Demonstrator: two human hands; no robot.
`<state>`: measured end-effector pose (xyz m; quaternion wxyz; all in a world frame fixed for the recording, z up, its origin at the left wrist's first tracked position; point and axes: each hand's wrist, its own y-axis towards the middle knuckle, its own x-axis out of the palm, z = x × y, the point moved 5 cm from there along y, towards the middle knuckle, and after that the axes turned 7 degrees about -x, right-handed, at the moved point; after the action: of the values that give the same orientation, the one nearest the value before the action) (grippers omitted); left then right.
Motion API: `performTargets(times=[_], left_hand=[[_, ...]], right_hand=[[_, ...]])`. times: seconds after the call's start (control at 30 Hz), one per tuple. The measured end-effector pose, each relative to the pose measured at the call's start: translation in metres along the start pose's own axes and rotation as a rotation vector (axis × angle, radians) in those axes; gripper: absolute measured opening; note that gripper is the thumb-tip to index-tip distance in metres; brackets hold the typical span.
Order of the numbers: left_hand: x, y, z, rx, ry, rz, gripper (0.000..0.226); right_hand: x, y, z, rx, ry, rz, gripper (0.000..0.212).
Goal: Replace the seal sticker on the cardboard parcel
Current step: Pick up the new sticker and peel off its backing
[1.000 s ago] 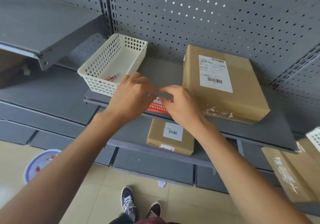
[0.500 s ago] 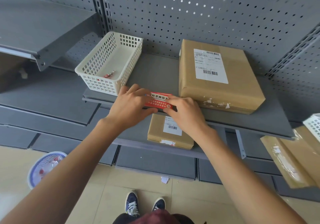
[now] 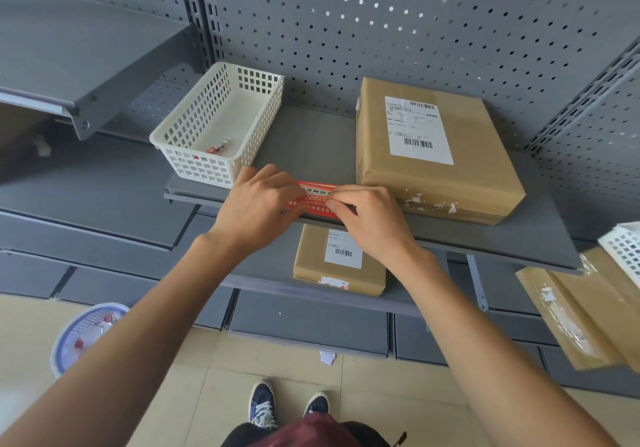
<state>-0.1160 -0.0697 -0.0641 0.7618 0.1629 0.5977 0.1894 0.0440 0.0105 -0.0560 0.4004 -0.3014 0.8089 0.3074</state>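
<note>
A red seal sticker (image 3: 313,199) with white lettering is held flat between both hands, just above the front edge of the grey shelf (image 3: 311,142). My left hand (image 3: 258,209) grips its left end and my right hand (image 3: 372,220) pinches its right end. The big cardboard parcel (image 3: 436,149) lies on the shelf right of my hands, white shipping label on top. Torn white sticker scraps (image 3: 429,204) mark its front face.
A white plastic basket (image 3: 194,128) with red sticker bits stands on the shelf to the left. A smaller parcel (image 3: 339,263) lies on the shelf below. More cardboard (image 3: 581,311) juts in at the right. A bin (image 3: 86,332) sits on the floor.
The red sticker has turned from hanging tilted between my fingers to lying flat and face up, held at both ends. My hands have shifted slightly toward the shelf edge.
</note>
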Motion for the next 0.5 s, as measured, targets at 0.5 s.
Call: performTargets(times=[0.5], left_hand=[[-0.056, 0.027, 0.024, 0.116, -0.126, 0.467, 0.016]], right_hand=[[-0.050, -0.015, -0.011, 0.288, 0.716, 0.400, 0.033]])
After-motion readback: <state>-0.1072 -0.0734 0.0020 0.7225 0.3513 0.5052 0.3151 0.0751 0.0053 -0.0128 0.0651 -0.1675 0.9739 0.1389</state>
